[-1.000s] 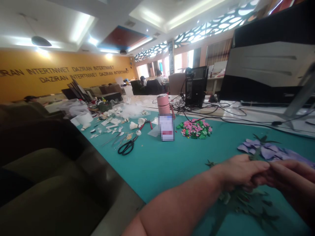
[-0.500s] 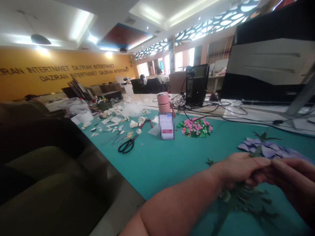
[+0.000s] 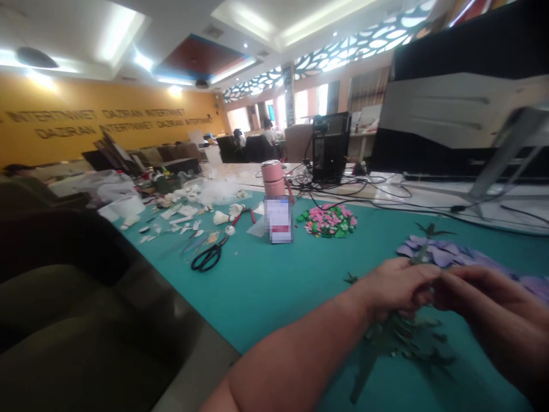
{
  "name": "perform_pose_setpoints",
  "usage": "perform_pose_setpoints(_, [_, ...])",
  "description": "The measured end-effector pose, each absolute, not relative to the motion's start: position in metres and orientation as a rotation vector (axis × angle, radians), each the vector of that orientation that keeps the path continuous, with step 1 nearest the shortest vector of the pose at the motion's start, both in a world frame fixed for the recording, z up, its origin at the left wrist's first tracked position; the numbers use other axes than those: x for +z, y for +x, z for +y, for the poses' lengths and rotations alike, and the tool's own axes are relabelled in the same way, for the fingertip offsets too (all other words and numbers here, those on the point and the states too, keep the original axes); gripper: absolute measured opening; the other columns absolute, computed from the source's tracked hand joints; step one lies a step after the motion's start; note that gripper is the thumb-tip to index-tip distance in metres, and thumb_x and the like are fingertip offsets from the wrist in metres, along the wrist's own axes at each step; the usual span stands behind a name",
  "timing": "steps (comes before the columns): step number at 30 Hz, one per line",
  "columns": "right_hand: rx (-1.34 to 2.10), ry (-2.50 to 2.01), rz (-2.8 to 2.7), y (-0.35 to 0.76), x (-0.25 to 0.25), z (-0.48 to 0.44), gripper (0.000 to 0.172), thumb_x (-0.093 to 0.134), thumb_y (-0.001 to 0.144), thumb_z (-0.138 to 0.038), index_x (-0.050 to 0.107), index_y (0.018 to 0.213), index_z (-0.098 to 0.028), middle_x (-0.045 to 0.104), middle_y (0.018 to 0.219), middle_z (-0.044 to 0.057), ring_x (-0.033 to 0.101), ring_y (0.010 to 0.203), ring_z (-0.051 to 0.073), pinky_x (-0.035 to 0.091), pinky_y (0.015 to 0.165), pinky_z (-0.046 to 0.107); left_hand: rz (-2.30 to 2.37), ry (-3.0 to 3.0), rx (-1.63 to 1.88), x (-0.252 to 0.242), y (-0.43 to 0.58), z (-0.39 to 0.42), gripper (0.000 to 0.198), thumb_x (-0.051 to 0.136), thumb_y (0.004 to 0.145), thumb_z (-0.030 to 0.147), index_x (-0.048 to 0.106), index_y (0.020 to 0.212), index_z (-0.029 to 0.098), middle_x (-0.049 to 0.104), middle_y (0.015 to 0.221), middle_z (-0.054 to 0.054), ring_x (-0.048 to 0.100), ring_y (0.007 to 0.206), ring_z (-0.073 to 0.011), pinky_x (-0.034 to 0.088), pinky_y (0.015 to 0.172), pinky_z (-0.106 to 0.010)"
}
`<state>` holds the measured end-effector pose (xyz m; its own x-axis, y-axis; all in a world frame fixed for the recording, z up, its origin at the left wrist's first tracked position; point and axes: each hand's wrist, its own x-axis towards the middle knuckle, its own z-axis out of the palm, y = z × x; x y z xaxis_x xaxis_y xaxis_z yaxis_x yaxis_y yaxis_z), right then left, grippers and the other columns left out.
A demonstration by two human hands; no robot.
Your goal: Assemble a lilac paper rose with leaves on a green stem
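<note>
holding: left hand [image 3: 397, 286] is closing round a leafy green stem [image 3: 422, 252], looks like near its middle. stem is slanting, long axis going from a leafy tip above the knuckles, toward the purple petals [image 3: 467, 257], down to a bare end below the left wrist, so left is clearly the nearer hand. right hand [image 3: 482, 294] is meeting it from the right, fingertips touching or nearly touching the left thumb (cannot tell if anything is sitting in that pinch, too dark and blurry). right fingers are bending, not spreading wide. petals are lying just beyond both hands, pile stretching off rightward behind the right one. loose-looking leaves [image 3: 429, 337] are showing under the hands; whether they are joining the stem, can't tell. a small green sprig [image 3: 350, 278] is lying just left of the left wrist on the teal mat [image 3: 266, 286]. pink and green pieces [image 3: 330, 220] are sitting farther back, apart from the hands. writing: yellow wall is carrying dark lettering [image 3: 110, 127], reading "daziran intertnwet" over and over in two rows, spelled like that. phone [image 3: 279, 220] is standing in front of a pink bottle [image 3: 273, 180], its screen pixelating, nothing readable; no brand is showing on the bottle.
</note>
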<state>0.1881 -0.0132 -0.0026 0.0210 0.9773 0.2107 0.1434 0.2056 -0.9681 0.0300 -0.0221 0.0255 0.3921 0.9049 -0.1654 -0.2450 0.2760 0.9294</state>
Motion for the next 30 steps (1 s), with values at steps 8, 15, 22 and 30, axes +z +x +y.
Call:
perform_pose_setpoints(8, [1.27,-1.004,-1.244,0.182,0.013,-0.016,0.035,0.076,0.075,-0.052,0.068,0.085,-0.019,0.069,0.074,0.003,0.063,0.064,0.013,0.055,0.062,0.027,0.809,0.961,0.878,0.033,0.024,-0.019,0.034,0.051,0.091,0.051,0.044,0.08,0.019,0.043,0.054,0.008,0.027,0.035,-0.0032,0.02,0.035,-0.016])
perform_pose_setpoints(15, [1.217,-0.957,-1.307,0.18,0.018,-0.016,0.034,0.076,0.075,-0.05,0.064,0.075,-0.018,0.064,0.062,-0.001,0.058,0.057,0.011,0.05,0.056,0.024,0.827,1.013,0.867,0.032,0.026,-0.019,0.031,0.057,0.09,0.046,0.042,0.08,0.02,0.044,0.055,0.008,0.027,0.036,-0.003,0.02,0.035,-0.015])
perform_pose_setpoints(22, [1.133,-0.951,-1.321,0.178,0.017,-0.016,0.028,0.075,0.075,-0.042,0.062,0.069,-0.018,0.062,0.057,-0.002,0.054,0.053,0.01,0.045,0.052,0.024,0.835,1.027,0.867,0.033,0.029,-0.021,0.029,0.054,0.093,0.04,0.039,0.078,0.02,0.044,0.055,0.007,0.027,0.036,-0.0025,0.022,0.035,-0.014])
perform_pose_setpoints(30, [1.137,-0.912,-1.269,0.176,0.013,-0.014,0.022,0.072,0.076,-0.036,0.062,0.069,-0.019,0.062,0.057,-0.002,0.053,0.051,0.009,0.044,0.051,0.023,0.792,1.028,0.879,0.032,0.032,-0.021,0.027,0.05,0.095,0.037,0.045,0.077,0.017,0.042,0.054,0.007,0.024,0.036,-0.0019,0.022,0.035,-0.014])
